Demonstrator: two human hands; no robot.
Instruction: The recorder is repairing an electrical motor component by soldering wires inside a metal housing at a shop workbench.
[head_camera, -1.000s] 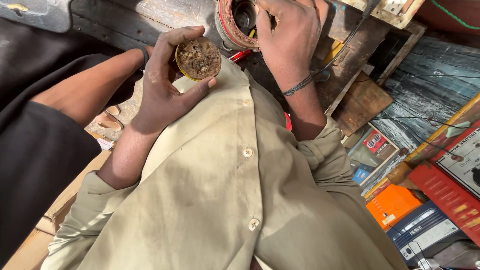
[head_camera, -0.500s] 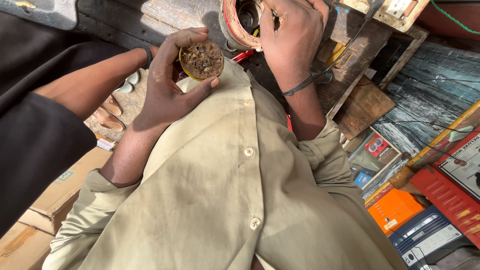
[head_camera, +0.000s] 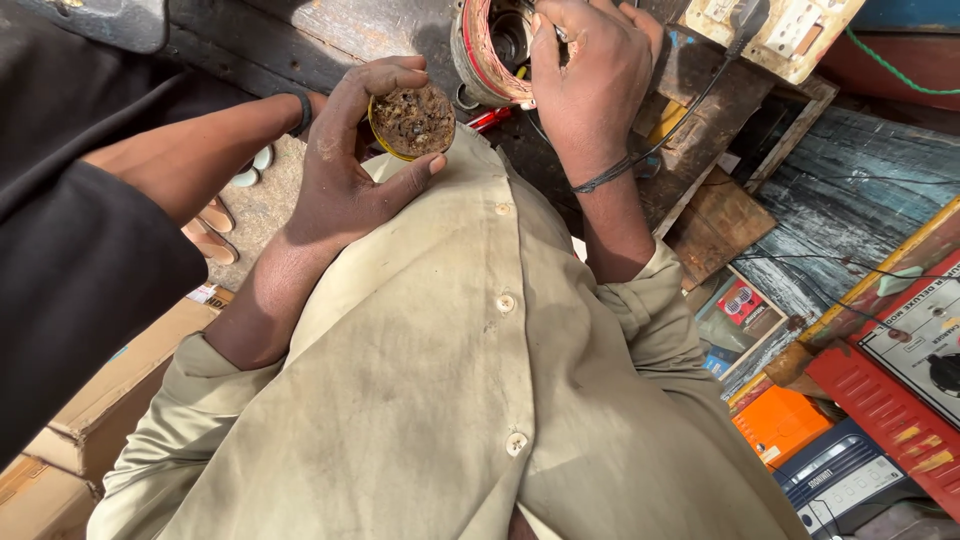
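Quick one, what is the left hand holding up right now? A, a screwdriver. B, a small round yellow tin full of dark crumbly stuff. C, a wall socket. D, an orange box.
B: the left hand cups a small round yellow tin of dark crumbly matter at chest height.

1. At the lower left edge we see plain brown cardboard boxes (head_camera: 95, 420), stacked, with a small printed label (head_camera: 207, 295) at their upper corner.
2. At the right, a small flat carton (head_camera: 742, 301) in red, black and white lies among the clutter.
3. Below it sits a bright orange box (head_camera: 778, 424).
4. Beside that, lower right, we see a dark blue carton with a white panel (head_camera: 838, 483).
5. At the far right edge stands a red carton with a white pictured panel (head_camera: 915, 350).
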